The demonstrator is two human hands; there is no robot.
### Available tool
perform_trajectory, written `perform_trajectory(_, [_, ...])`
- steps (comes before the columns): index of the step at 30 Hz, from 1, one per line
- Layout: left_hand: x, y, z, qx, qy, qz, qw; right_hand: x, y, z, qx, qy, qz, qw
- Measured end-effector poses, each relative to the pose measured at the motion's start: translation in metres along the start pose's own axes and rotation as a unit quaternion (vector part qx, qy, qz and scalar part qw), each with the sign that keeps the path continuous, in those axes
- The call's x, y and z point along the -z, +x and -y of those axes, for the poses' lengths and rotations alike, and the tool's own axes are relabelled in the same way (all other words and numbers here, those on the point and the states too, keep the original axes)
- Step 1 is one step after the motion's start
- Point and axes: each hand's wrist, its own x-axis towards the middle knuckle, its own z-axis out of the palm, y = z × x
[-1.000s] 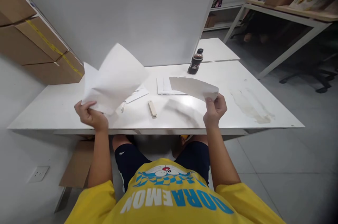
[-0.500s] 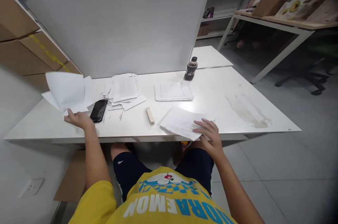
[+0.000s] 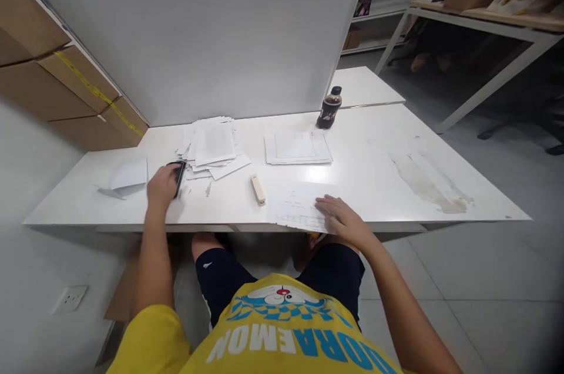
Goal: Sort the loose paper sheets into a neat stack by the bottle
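Observation:
My left hand (image 3: 162, 187) rests over a black phone (image 3: 178, 174) on the white table (image 3: 374, 174), its fingers curled around it. To its left lies a folded sheet of paper (image 3: 127, 175). My right hand (image 3: 341, 218) lies flat with fingers spread on a printed sheet (image 3: 297, 209) near the table's front edge. A messy stack of papers (image 3: 211, 148) sits just beyond the phone. A neat stack of papers (image 3: 297, 148) lies at the table's middle. A small beige stapler (image 3: 258, 189) sits between my hands.
A dark drink bottle (image 3: 329, 108) stands at the back by a large white board (image 3: 211, 39). Cardboard boxes (image 3: 66, 92) are stacked at the left. A stained patch (image 3: 427, 183) marks the table's right side. Shelves and another table (image 3: 484, 22) stand at the right.
My left hand let go of the folded sheet, which now lies on the table, and moved right onto the phone. My right hand pressed its sheet flat.

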Motion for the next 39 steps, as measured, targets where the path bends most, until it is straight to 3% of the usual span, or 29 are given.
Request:
perform_trajectory(3, [-0.034,0.023,0.006,-0.065,0.109,0.145,0.981,0.000,0.018,0.001,-0.023,-0.007,-0.032,0.999])
perform_trajectory(6, [-0.072,0.044,0.011,-0.098,0.201,0.236,0.946,0.000,0.029,0.001,-0.033,-0.004,-0.041,0.999])
perform_trajectory(9, [-0.091,0.052,0.017,-0.118,0.216,0.272,0.930,0.000,0.023,0.004,-0.026,-0.020,-0.045,0.998])
perform_trajectory(12, [-0.088,0.045,0.021,-0.117,0.183,0.251,0.943,-0.001,0.000,0.011,-0.043,-0.069,-0.035,0.996])
perform_trajectory(15, [-0.076,0.026,0.008,-0.087,0.099,0.179,0.975,-0.001,-0.025,0.021,-0.088,-0.139,-0.027,0.986])
perform_trajectory(18, [-0.068,-0.004,-0.030,-0.076,0.020,0.067,0.995,0.000,-0.037,0.035,-0.130,-0.187,-0.033,0.973])
perform_trajectory(19, [-0.068,-0.018,-0.047,-0.101,0.010,0.064,0.993,0.000,-0.037,0.042,-0.135,-0.188,-0.030,0.972])
perform_trajectory(21, [-0.075,-0.049,-0.084,-0.172,0.009,0.082,0.982,0.000,-0.033,0.058,-0.118,-0.152,-0.017,0.981])
perform_trajectory(24, [-0.096,-0.104,-0.133,-0.265,0.003,0.139,0.954,0.000,-0.026,0.079,-0.059,0.001,-0.005,0.998])
perform_trajectory(27, [-0.122,-0.156,-0.161,-0.311,0.037,0.211,0.926,0.000,-0.022,0.080,-0.043,0.109,-0.070,0.991])
perform_trajectory(29, [-0.136,-0.181,-0.166,-0.330,0.061,0.241,0.911,0.001,-0.022,0.068,-0.064,0.090,-0.140,0.984])
perform_trajectory(31, [-0.143,-0.194,-0.162,-0.361,0.077,0.269,0.890,0.002,-0.022,0.052,-0.080,0.053,-0.173,0.980])
perform_trajectory(36, [-0.130,-0.182,-0.137,-0.451,0.075,0.306,0.835,-0.002,-0.025,0.031,-0.089,0.042,-0.128,0.987])
perform_trajectory(39, [-0.112,-0.171,-0.118,-0.456,0.050,0.316,0.830,-0.009,-0.025,0.037,-0.090,-0.007,-0.093,0.991])
